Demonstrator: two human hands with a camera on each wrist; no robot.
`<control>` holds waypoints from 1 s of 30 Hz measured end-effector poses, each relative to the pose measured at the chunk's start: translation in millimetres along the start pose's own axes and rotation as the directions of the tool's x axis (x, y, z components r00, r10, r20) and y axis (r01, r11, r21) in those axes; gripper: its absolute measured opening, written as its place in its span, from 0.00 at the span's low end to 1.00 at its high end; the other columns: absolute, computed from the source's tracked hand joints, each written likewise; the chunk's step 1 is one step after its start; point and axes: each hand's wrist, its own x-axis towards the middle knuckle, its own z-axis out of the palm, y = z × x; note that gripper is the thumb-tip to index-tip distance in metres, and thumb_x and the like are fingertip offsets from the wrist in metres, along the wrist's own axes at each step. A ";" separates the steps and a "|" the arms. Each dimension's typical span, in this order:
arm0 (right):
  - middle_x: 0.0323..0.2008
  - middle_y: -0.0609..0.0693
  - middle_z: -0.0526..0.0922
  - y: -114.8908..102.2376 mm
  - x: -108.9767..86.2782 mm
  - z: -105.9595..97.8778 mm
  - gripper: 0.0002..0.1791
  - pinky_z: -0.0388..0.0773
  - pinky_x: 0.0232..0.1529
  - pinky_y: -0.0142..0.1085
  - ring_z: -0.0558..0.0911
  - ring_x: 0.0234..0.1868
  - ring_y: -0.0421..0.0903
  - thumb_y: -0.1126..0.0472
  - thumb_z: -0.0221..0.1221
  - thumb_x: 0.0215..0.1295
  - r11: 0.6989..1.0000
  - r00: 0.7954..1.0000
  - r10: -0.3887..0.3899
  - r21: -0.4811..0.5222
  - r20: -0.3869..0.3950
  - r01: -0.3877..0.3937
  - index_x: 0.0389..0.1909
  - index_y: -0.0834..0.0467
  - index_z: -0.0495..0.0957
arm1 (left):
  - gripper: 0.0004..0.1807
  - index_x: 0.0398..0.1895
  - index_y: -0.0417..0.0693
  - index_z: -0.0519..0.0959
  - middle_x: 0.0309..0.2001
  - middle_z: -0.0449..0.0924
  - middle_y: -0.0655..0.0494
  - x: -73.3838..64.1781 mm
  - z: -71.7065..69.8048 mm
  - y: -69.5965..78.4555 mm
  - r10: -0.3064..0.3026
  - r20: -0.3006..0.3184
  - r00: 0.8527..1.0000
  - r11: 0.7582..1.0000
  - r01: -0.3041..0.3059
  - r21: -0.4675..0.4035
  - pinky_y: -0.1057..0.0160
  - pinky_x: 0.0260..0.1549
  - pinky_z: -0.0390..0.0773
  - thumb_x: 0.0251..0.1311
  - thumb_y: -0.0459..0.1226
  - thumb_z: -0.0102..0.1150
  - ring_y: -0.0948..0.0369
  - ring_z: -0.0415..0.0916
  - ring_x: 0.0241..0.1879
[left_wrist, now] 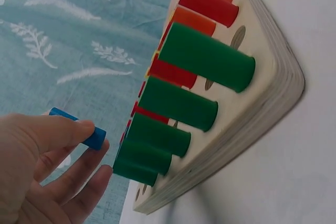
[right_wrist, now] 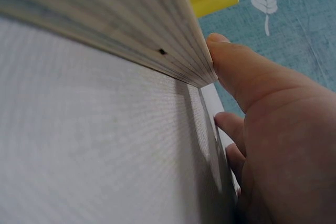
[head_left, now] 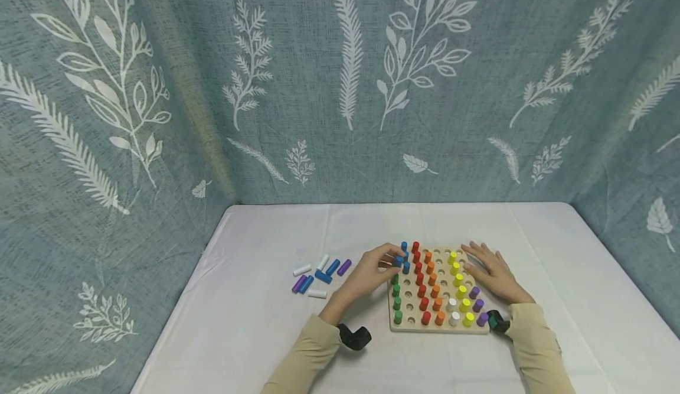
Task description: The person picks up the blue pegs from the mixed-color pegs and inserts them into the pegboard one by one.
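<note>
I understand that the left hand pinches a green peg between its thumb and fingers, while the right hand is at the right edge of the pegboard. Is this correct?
Not quite: the peg that the left hand pinches between its thumb and fingers is blue, not green, as the left wrist view shows. The right hand is indeed at the right edge of the pegboard.

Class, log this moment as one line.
Left hand: pinches blue peg | Right hand: at right edge of pegboard | Loose pegs: left of pegboard
</note>
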 end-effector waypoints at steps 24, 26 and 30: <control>0.69 0.66 0.50 -2.2 0.0 -0.2 0.32 0.29 0.67 0.60 0.43 0.70 0.66 0.45 0.51 0.66 1.000 1.000 -0.002 -0.003 0.004 0.002 0.67 0.55 0.60 | 0.13 0.48 0.46 0.77 0.45 0.81 0.53 0.4 14.8 -2.8 -0.025 0.047 0.999 0.998 0.023 0.054 0.68 0.48 0.75 0.59 0.33 0.59 0.62 0.78 0.44; 0.69 0.66 0.50 -1.7 -0.4 0.4 0.33 0.29 0.67 0.60 0.43 0.70 0.66 0.45 0.51 0.66 1.000 1.000 -0.002 -0.003 0.004 0.002 0.67 0.55 0.60 | 0.13 0.47 0.47 0.78 0.45 0.81 0.54 0.3 15.0 -2.3 -0.022 0.050 0.998 0.996 0.018 0.086 0.68 0.48 0.76 0.59 0.34 0.59 0.64 0.78 0.43; 0.69 0.66 0.51 -0.8 -1.5 1.2 0.32 0.29 0.67 0.60 0.43 0.70 0.66 0.45 0.51 0.66 1.000 1.000 -0.001 -0.003 -0.001 0.001 0.67 0.55 0.60 | 0.13 0.47 0.48 0.79 0.45 0.82 0.56 0.3 15.4 -1.4 -0.023 0.061 0.998 0.992 0.015 0.123 0.69 0.46 0.76 0.58 0.35 0.60 0.65 0.79 0.42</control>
